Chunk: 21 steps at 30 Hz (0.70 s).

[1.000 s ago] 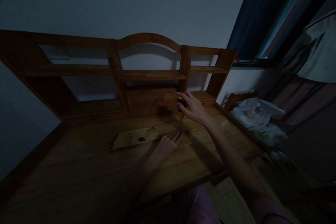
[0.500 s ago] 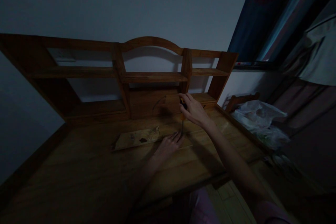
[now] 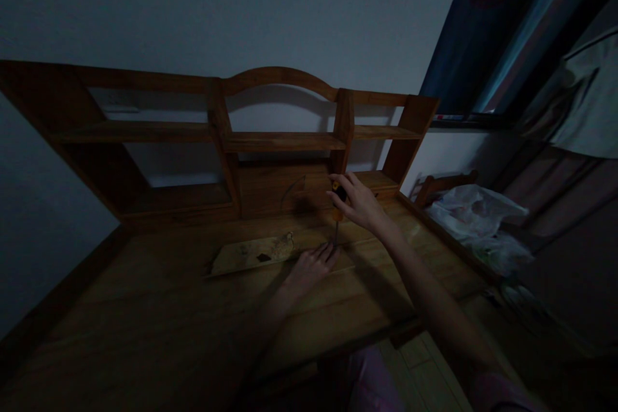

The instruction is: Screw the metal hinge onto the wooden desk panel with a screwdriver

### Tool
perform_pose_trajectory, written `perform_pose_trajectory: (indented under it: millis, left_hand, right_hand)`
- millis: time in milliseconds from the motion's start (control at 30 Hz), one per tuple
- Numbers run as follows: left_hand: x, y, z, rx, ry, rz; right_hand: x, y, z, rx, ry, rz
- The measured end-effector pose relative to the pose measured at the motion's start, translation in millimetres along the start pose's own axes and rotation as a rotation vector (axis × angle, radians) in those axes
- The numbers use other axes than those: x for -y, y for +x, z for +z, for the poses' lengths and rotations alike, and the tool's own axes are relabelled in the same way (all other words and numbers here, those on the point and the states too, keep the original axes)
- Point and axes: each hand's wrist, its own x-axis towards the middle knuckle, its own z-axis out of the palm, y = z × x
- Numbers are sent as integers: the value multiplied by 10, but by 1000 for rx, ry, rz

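My right hand [image 3: 360, 203] is closed around the yellow and black handle of a screwdriver [image 3: 338, 214], with the fingers at its top. The screwdriver stands nearly upright, its thin shaft pointing down. Below it my left hand [image 3: 315, 265] holds a flat wooden board [image 3: 246, 256] down against the desktop, fingertips close beside the screwdriver's tip. What the tip touches is too dark and small to tell. On the board's bare left part are a dark patch and a small tangle of something thin, perhaps wire or string.
A wooden desk [image 3: 145, 309] carries a shelf hutch [image 3: 284, 141] along the wall. Right of the desk, plastic bags [image 3: 476, 209] lie by a wooden chair back [image 3: 441, 185]. Light clothing [image 3: 591, 100] hangs near the dark window. The room is dim.
The fingers of my right hand have shifted slightly around the screwdriver handle, showing more of it. My left hand and the board stay in place.
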Motion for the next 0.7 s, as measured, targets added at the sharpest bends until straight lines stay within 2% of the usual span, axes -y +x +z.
perform_pose_trajectory:
  millis: [233, 467, 700]
  left_hand:
    - [0, 2, -26, 13, -13, -22]
    - [8, -11, 32, 0, -24, -19]
    - [11, -17, 64, -5, -13, -21]
  right_hand:
    - [-45, -43, -32, 9, 49, -30]
    - [11, -63, -88, 17, 21, 33]
    - [-27, -34, -97, 14, 63, -51]
